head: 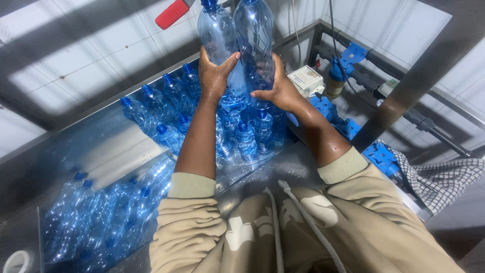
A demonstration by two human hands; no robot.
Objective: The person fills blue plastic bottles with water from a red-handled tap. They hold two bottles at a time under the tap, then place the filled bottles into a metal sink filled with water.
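A wide stainless steel table (pixel 106 146) fills the left and middle of the head view, its surface wet and shiny, and a crowd of clear blue plastic water bottles (pixel 166 106) with blue caps stands upright on it in a loose row running back toward the tiled wall. Their reflections show in the steel panel nearer the camera. To the right, a grey metal frame post (pixel 404 86) slants across the view, with blue pipe fittings (pixel 348 55) and dark pipes behind it, and a checked cloth (pixel 444 179) hangs over the right edge. A small white box (pixel 306 78) sits just beside the bottles on the right. The person, in a beige hooded sweatshirt with sleeves pushed up, holds two large clear bottles (pixel 237 35) side by side, raised above the standing ones. The left hand (pixel 214 73) is clasped around the left bottle's lower body, thumb stretched across the front. The right hand (pixel 280 91) presses against the right bottle's lower side, fingers curled around it. The two bottles touch each other. A red handle (pixel 172 13) shows at the top edge.
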